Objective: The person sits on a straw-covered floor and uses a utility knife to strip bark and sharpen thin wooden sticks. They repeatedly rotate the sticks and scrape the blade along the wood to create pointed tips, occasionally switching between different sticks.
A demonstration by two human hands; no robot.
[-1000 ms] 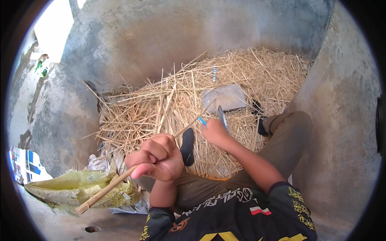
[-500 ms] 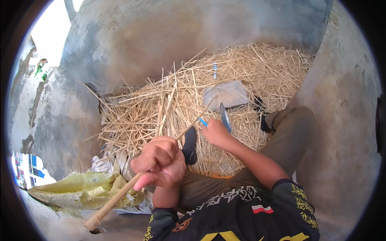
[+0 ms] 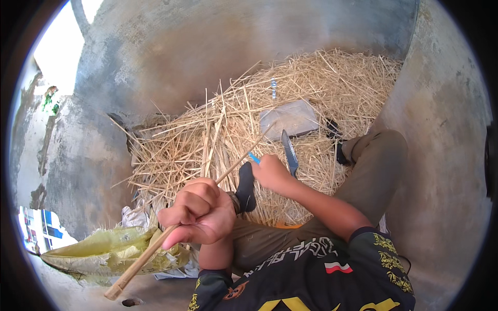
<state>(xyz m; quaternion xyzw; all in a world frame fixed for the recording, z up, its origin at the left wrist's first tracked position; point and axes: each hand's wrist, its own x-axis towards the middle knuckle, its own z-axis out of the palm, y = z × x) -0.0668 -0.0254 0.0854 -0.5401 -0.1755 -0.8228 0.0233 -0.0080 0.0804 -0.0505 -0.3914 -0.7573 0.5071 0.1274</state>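
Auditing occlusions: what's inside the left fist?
A tan stick runs through the left hand, both ends showing outside. The gripped stretch is covered, so whether anything else is in there can't be told.

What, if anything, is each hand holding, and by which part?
The left hand grips a long, thin, tan wooden-looking stick near its middle. The right hand holds a slim blue object; the gripped part is hidden.

At 12 o'clock we observed a grey wall (image 3: 207, 46), stained brown, with a small blue-and-white strip (image 3: 273, 88) nearer the centre; at 3 o'clock, a mottled side wall (image 3: 446, 114); at 10 o'clock, a bright opening (image 3: 57, 59); at 8 o'clock, a frayed yellow sack (image 3: 106, 243).
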